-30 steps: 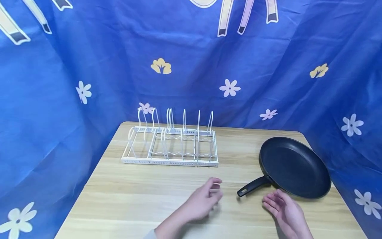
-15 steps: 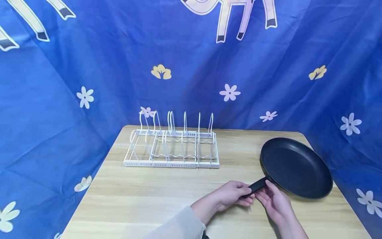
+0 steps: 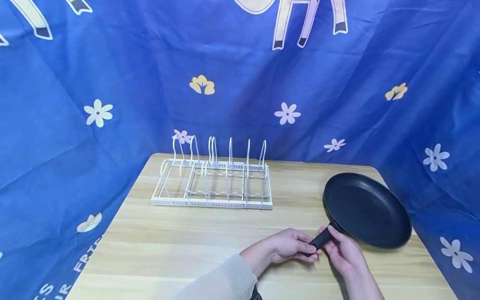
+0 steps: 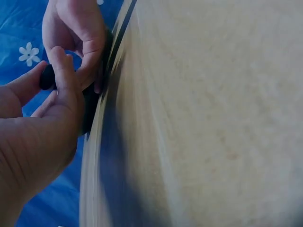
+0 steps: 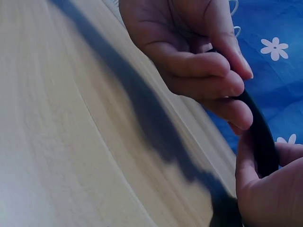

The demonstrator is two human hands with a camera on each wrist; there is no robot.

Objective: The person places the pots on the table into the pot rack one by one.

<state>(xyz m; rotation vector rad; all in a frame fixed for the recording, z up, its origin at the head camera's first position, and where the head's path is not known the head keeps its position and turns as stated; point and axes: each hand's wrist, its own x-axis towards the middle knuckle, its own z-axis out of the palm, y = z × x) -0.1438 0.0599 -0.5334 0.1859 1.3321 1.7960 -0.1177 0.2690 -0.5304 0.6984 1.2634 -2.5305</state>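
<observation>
A black frying pan is at the right side of the table in the head view, its handle pointing toward the front left. My left hand pinches the handle's free end between thumb and fingers. Closer to the pan's body, my right hand holds the same handle, thumb on top and fingers beneath. The left wrist view shows the handle's dark end between the left thumb and fingers. In the right wrist view the curved handle runs from one hand to the other.
A white wire rack with upright loops stands at the back left of the wooden table. Behind the table and along its sides hangs a blue patterned cloth.
Both hands, apart from the pan a second ago, have come to its handle and taken hold. Since half a second ago the handle's free end has swung slightly toward the front.
</observation>
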